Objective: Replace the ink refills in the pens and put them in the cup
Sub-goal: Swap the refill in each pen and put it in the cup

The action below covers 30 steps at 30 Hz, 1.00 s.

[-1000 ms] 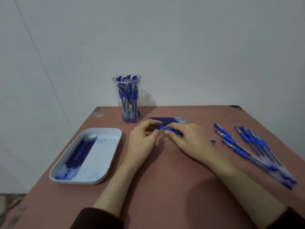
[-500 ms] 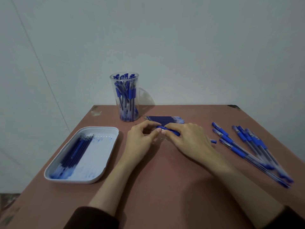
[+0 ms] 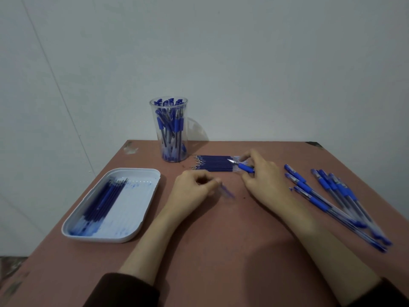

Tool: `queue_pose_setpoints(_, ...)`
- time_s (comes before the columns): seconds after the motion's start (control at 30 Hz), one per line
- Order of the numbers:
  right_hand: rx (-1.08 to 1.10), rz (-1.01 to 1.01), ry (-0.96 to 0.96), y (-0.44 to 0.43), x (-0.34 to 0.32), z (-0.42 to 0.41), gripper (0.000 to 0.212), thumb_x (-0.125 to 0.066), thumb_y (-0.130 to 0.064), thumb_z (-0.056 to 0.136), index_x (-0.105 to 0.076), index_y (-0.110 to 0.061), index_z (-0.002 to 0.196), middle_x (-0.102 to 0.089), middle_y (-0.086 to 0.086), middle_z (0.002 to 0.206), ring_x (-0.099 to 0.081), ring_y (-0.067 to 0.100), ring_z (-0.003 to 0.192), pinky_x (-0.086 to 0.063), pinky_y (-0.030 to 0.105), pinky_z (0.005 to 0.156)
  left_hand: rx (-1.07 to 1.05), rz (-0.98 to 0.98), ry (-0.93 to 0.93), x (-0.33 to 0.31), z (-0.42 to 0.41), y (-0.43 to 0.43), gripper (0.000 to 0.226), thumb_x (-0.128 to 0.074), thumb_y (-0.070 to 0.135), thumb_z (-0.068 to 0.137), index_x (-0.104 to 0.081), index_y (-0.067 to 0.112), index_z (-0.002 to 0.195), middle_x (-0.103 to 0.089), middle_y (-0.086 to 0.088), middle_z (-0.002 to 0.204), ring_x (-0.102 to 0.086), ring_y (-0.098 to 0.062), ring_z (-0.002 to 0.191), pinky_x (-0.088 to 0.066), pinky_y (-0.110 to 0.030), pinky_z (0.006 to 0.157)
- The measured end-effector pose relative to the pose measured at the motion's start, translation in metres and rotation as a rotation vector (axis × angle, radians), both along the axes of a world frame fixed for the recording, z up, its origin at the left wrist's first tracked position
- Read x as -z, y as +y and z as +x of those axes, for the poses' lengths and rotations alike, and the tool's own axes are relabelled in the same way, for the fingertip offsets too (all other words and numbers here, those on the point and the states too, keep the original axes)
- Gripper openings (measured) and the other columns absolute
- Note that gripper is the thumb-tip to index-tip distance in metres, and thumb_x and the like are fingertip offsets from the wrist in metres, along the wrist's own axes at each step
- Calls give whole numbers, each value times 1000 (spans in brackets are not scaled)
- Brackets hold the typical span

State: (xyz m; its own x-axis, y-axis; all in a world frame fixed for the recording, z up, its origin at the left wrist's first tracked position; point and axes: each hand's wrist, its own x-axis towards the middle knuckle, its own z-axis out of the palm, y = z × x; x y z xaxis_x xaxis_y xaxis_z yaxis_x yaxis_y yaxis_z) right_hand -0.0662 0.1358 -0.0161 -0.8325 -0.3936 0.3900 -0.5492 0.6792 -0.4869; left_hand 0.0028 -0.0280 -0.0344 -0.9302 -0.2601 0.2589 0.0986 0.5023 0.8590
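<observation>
On the left of the desk [image 3: 221,251], a white tray [image 3: 141,172] holds dark refills [image 3: 104,200]. Further back and to the right stands the clear cup [image 3: 169,129], full of pens. The left hand [image 3: 192,191] pinches a thin blue piece [image 3: 227,192], too blurred to name. Just beyond lies a row of refills [image 3: 212,166]. Over its right end the right hand [image 3: 263,178] grips a pen [image 3: 244,167], tip pointing left. Loose pens [image 3: 332,196] lie far right.

Reddish-brown table [image 3: 221,251], pale scuff [image 3: 131,149] at far-L corner. White tray [image 3: 135,202] w/ rounded corners on L side, inside smeared blue. Grey-white wall [image 3: 265,63] behind. Mottled floor [image 3: 11,264] bottom L.
</observation>
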Motion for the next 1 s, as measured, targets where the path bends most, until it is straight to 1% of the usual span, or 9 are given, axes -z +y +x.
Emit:
queue_pose_setpoints(0.1,-37,-126,6,-2,-1,3,15,-58,-14,90,-57,-20,104,-61,-10,82,-56,10,69,-43,29,61,92,-274,-64,5,-2,2,12,-72,36,78,-77,25,77,-67,7,80,-59,-7,84,-47,-28,81)
queue_pose_setpoints(0.17,-59,-157,27,-3,0,4,15,-60,-19,90,-61,-22,105,-60,-13,82,-54,2,69,-40,20,60,116,-303,-72,6,-2,1,12,-72,41,76,-77,31,78,-67,7,87,-58,-11,91,-47,-34,87)
queue_pose_setpoints(0.27,-92,-178,72,-4,3,5,21,-62,-27,90,-67,-27,110,-63,-18,88,-51,-9,71,-36,11,64,88,-93,-34,0,1,4,12,-72,30,82,-75,29,93,-69,8,95,-63,-4,91,-49,-26,87)
queue_pose_setpoints(0.43,-180,-341,-140,-11,2,10,9,-63,-29,89,-71,-27,93,-60,-1,61,-55,10,56,-47,32,58,59,423,84,-16,7,7,25,-61,16,91,-66,16,116,-71,-1,106,-63,7,85,-45,-6,69)
queue_pose_setpoints(0.57,-350,-490,-496,-15,-5,20,23,-53,-26,96,-71,-17,84,-50,2,51,-38,8,40,-30,22,42,206,704,33,-19,10,9,27,-56,15,92,-66,8,116,-70,-12,104,-67,-13,90,-51,-15,69)
queue_pose_setpoints(0.7,-375,-565,-707,-15,-11,23,42,-51,-28,96,-61,-20,56,-43,-1,42,-24,11,35,-16,19,40,234,787,35,-19,6,8,26,-63,27,80,-74,16,101,-53,-16,93,-60,-19,85,-51,-16,72)
queue_pose_setpoints(0.8,-384,-582,-730,-15,-9,20,36,-52,-31,95,-63,0,81,-44,2,46,-22,12,37,-14,22,42,226,820,43,-18,5,8,21,-65,28,75,-77,20,90,-66,-11,94,-67,-17,95,-52,-23,84)
queue_pose_setpoints(0.9,-400,-600,-638,-17,-5,20,29,-55,-33,95,-71,-9,91,-44,1,49,-24,12,39,-16,24,44,161,797,81,-17,5,7,25,-66,29,73,-76,17,93,-72,-9,99,-66,-22,105,-45,-33,100)
queue_pose_setpoints(1.0,-396,-616,-519,-19,-2,22,23,-58,-32,93,-74,-16,92,-46,-2,50,-31,9,41,-27,23,44,103,779,108,-17,6,6,34,-67,29,72,-72,9,100,-72,-14,103,-66,-22,104,-48,-27,94)
